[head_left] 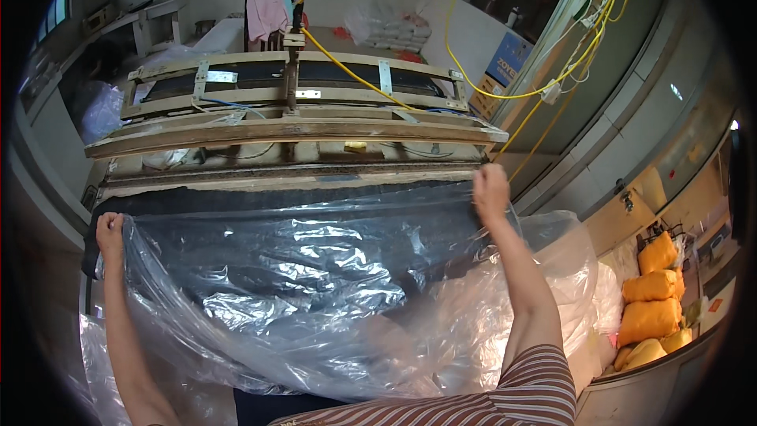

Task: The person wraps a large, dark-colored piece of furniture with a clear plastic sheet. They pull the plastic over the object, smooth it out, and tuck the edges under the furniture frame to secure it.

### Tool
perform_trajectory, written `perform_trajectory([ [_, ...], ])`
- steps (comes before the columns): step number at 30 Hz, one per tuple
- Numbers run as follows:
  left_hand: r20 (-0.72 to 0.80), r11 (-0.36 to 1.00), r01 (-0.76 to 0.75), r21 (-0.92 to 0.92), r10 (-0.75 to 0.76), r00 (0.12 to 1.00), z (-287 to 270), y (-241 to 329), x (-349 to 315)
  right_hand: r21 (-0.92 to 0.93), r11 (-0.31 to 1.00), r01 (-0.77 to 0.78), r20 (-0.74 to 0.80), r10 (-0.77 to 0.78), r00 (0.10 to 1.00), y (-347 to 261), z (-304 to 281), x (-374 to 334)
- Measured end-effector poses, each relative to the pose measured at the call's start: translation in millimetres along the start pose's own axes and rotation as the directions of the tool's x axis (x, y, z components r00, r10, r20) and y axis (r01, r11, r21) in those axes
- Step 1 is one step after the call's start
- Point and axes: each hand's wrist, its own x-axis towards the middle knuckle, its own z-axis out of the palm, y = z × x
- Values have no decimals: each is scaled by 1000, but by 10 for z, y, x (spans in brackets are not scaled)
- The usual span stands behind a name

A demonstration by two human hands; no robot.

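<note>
A large clear plastic sheet [315, 268] spreads between my two raised arms, shiny and wrinkled, sagging toward my body. My left hand [110, 235] is closed on its upper left corner. Over at the far right edge, my right hand [490, 192] is closed too, gripping the sheet's other upper corner. Dark cloth [189, 199] lies flat on the table under the plastic, its far edge showing beyond the sheet. More loose plastic [560, 256] bunches at the right, beside my right forearm.
A wooden frame with metal brackets [296, 130] stands across the table's far side. Yellow cables [505, 96] hang at the upper right. Orange bundles [653, 315] are stacked at the right. A pink cloth [270, 9] drapes over a chair at the back, near white sacks [398, 31].
</note>
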Motion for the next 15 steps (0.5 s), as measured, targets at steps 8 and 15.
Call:
perform_trajectory([
  [8, -10, 992, 77, -96, -78, 997, -80, 363, 19, 874, 427, -233, 435, -471, 767, -3287, 447, -807],
  [15, -122, 986, 113, -127, -128, 984, -141, 235, -15, 871, 454, -187, 467, -651, 598, -5194, 737, -1054],
])
